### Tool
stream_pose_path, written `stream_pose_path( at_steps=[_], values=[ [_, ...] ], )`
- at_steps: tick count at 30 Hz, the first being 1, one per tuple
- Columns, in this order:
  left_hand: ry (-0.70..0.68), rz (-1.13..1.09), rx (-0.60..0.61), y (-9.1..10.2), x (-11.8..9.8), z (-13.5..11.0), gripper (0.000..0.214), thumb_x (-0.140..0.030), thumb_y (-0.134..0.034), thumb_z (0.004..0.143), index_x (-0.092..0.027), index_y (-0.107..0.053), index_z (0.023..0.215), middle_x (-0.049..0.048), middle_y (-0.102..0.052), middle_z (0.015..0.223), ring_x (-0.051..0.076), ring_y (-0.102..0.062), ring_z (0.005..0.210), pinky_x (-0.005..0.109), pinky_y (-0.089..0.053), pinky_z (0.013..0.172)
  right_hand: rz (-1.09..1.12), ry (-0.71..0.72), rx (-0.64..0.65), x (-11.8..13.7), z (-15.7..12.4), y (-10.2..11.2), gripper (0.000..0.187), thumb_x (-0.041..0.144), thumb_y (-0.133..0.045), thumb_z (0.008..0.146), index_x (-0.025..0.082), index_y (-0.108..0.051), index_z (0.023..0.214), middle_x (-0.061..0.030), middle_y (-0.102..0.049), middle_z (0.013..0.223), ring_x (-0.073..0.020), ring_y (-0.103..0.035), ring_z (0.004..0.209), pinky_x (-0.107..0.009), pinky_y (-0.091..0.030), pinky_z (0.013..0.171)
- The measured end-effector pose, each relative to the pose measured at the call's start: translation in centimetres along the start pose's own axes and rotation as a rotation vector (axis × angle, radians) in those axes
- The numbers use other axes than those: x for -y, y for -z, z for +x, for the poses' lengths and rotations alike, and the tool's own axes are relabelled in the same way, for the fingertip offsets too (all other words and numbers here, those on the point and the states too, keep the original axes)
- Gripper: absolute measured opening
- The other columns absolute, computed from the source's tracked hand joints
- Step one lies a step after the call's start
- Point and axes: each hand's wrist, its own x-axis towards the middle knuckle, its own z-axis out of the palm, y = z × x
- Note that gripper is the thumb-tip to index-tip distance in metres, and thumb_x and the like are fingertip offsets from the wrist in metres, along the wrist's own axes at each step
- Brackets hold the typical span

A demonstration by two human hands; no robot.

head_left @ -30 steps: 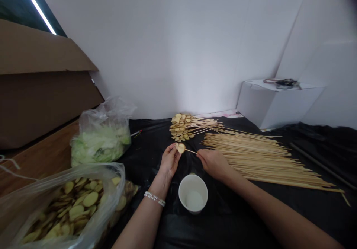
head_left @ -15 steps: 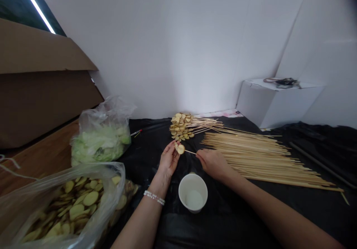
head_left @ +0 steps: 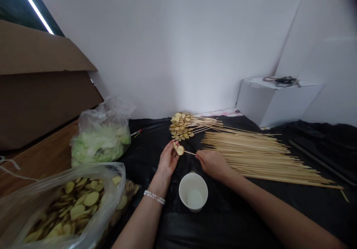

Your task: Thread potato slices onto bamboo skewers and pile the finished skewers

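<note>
Between my two hands is a wooden skewer (head_left: 190, 152) with potato slices (head_left: 180, 150) on its left end. My left hand (head_left: 168, 157), a beaded bracelet on its wrist, has its fingers closed around the slices. The skewer's bare right part is pinched in my right hand (head_left: 213, 163). Just below them stands a white paper cup (head_left: 193, 192), its inside facing me. Right behind my left hand lies a pile of skewered potato slices (head_left: 180, 125), sticks pointing right. Loose wooden skewers (head_left: 259, 156) are spread out beside my right hand.
An open plastic bag of potato slices (head_left: 83, 200) sits at the front left. Behind it is a bag of pale green vegetable pieces (head_left: 102, 141), with a pen (head_left: 136, 132) nearby. Black sheeting (head_left: 178, 226) covers the work surface. A white box (head_left: 279, 100) stands back right; cardboard (head_left: 41, 92) is at left.
Both hands stay in nearly the same place with the skewer and slices. The view has shifted only very slightly.
</note>
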Motion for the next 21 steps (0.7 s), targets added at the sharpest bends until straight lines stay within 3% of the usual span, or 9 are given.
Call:
stream_pose_path(
  at_steps=[21],
  values=[
    [0.033, -0.051, -0.041, -0.32, 0.30, 0.02, 0.012, -0.008, -0.053, 0.083, -0.011, -0.064, 0.085, 0.0075, -0.069, 0.077, 0.013, -0.065, 0.067, 0.024, -0.054, 0.062, 0.000, 0.041, -0.010, 0.38, -0.15, -0.82, 0.026, 0.026, -0.035, 0.095, 0.018, -0.059, 0.089, -0.0058, -0.069, 0.085, -0.0171, -0.063, 0.078, -0.025, -0.033, 0.061]
  ],
)
